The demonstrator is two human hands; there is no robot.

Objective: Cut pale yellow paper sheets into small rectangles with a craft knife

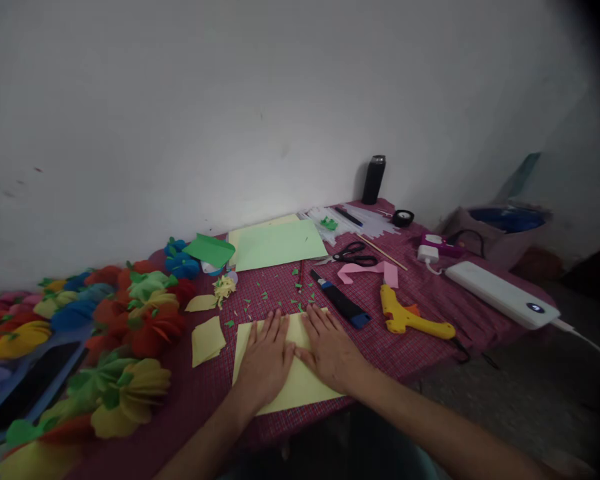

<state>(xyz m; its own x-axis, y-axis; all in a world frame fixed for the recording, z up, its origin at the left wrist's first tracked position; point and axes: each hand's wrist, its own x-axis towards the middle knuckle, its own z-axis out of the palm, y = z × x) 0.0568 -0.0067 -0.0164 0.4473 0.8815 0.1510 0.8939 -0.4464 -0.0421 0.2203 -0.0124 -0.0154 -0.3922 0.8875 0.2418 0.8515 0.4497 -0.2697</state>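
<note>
A pale yellow sheet of paper [300, 397] lies at the front of the table. Pressed flat on its left half is my left hand [266, 360], fingers stretched forward. My right hand [330, 350] rests flat on the right half, its thumb close to the left thumb. Left of the sheet is a small stack of yellow paper pieces [208, 341], with a yellow petal-shaped cutout [201, 303] behind it. A utility knife [343, 300] with a black and blue handle lies just beyond my right hand. Green paper scraps [265, 295] are scattered past my fingertips.
Colourful paper flowers [145, 313] crowd the left side. Behind lie green sheets [280, 245], scissors [353, 255] and white sticks [375, 223]. To the right are a yellow glue gun [410, 319], a pink strip [365, 270] and a white power device [500, 293]. A black bottle [374, 180] stands by the wall.
</note>
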